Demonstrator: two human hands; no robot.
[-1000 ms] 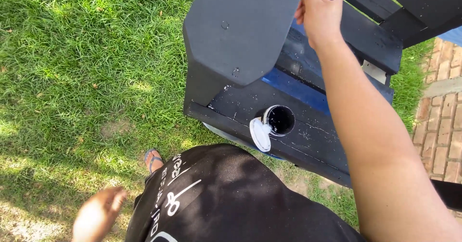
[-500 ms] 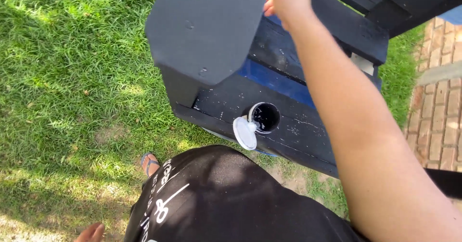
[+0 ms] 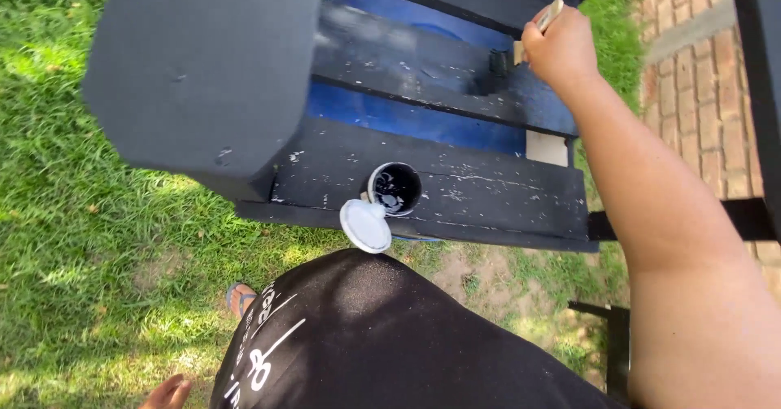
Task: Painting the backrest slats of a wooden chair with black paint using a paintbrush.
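Two hands in my view: right hand (image 3: pixel 561 47) fingers clamped on brush (image 3: pixel 521 43), bristles touching black slat (image 3: pixel 431 83) beyond paint can (image 3: pixel 394 188). Left hand (image 3: pixel 167 393) barely visible, fingers unclear.

matt black painted wooden slats (image 3: pixel 439 177), scuffed white; pale bare-wood brush handle (image 3: pixel 548 13); glossy wet paint in the can (image 3: pixel 394 188).
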